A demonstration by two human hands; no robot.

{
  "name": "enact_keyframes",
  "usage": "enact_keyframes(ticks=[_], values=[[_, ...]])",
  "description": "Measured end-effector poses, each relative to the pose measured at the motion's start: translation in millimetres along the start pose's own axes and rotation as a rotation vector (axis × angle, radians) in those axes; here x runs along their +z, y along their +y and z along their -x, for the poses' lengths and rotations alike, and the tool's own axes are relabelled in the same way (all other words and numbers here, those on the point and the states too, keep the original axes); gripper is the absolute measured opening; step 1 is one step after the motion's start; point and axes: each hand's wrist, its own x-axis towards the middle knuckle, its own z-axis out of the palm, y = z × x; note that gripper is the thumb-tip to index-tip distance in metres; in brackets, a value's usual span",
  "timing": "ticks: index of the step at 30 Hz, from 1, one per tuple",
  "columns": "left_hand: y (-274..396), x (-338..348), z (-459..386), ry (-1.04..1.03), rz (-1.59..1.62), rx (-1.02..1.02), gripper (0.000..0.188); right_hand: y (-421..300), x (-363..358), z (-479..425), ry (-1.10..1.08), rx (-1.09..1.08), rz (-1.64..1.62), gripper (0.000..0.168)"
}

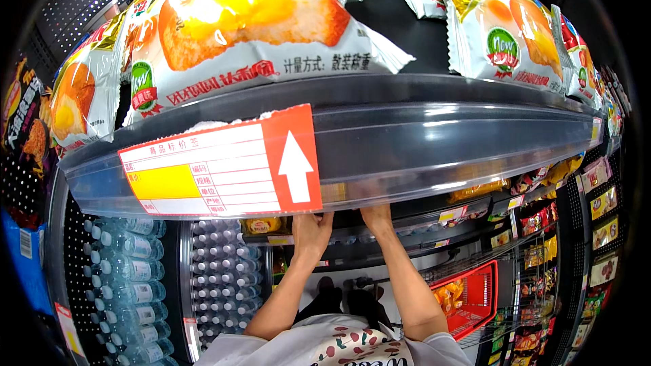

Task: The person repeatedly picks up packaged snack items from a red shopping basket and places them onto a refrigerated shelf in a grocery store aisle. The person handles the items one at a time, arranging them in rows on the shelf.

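Both my forearms reach forward under the front edge of a black shelf [386,89] that carries packaged snacks. My left hand [309,236] shows its back and thumb, and its fingers disappear behind the shelf's clear plastic label strip [407,162]. Only the wrist side of my right hand [377,217] is plain; the rest blurs behind the strip. What either hand touches is hidden. Just left of my left hand, a yellow snack package [263,225] sits on a lower shelf. A red and white price tag [218,162] with printing and an arrow hangs in the strip.
Large bread packets [254,25] lie on the upper shelf near my head, with more packets [508,35] to the right. Bottled water [142,284] is stacked at left. A red shopping basket [470,300] holding orange packages rests in a wire cart [529,284] at right.
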Motion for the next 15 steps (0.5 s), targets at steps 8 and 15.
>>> enact_keyframes(ticks=[8,15], values=[[6.4,1.6,13.6,0.084,-0.072,0.084,0.027,5.3,-16.4,-5.4,0.130,-0.272,0.357,0.020],[-3.9,6.8,19.8,0.073,-0.146,0.219,0.025,50.8,-15.2,-46.5,0.117,-0.233,0.626,0.025]])
